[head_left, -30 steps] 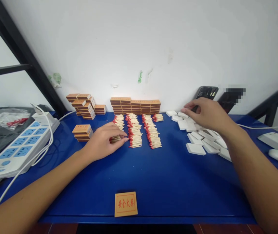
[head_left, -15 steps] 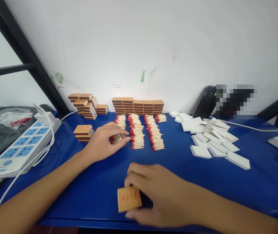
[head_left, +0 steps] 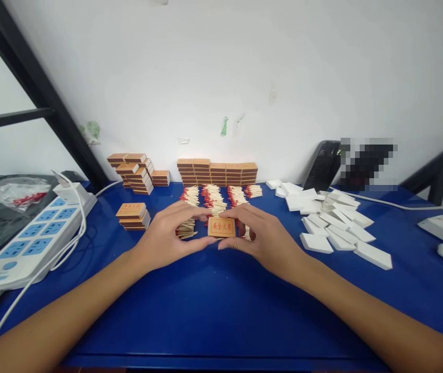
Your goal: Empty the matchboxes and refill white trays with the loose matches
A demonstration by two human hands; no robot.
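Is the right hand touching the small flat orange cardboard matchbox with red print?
Touching. The head view shows the right hand pinching the orange matchbox at its right edge, without a gap.

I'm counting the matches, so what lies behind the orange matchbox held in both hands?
Behind the matchbox run rows of red-tipped matches, with stacked boxes at the wall. The matchbox, left hand and right hand cover the rows' near ends.

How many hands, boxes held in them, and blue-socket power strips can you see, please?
Hands: 2, the left hand and the right hand
Held box: 1
Power strip: 1
Total: 4
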